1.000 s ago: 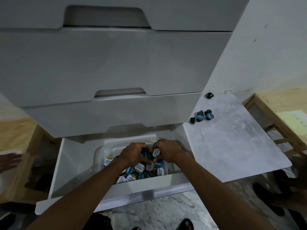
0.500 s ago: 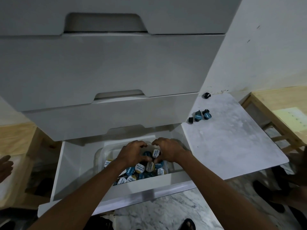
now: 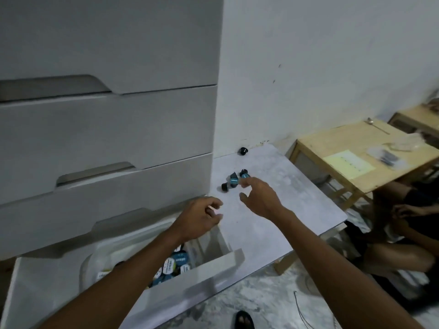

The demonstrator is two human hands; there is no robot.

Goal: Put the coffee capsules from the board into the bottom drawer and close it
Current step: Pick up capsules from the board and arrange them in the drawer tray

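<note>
A small cluster of dark coffee capsules point(image 3: 234, 181) with blue lids lies on the grey marbled board point(image 3: 273, 210). One more black capsule point(image 3: 243, 151) sits alone at the board's far edge by the wall. My right hand point(image 3: 260, 195) hovers open just in front of the cluster, fingertips almost touching it. My left hand point(image 3: 199, 217) is over the board's left edge, fingers loosely curled and holding nothing. The bottom drawer point(image 3: 190, 288) stands pulled out below, with a clear tub point(image 3: 95, 264) full of blue and white capsules point(image 3: 172, 264) inside.
The white drawer unit point(image 3: 107, 127) has its upper drawers shut. A wooden table point(image 3: 351, 157) with a yellow sheet and plastic bags stands to the right. Another person point(image 3: 403, 233) crouches under it. A foot point(image 3: 244, 319) and a wire lie on the marble floor.
Both hands have left the tub in the drawer and moved up and right onto the board. The view has swung to the right.
</note>
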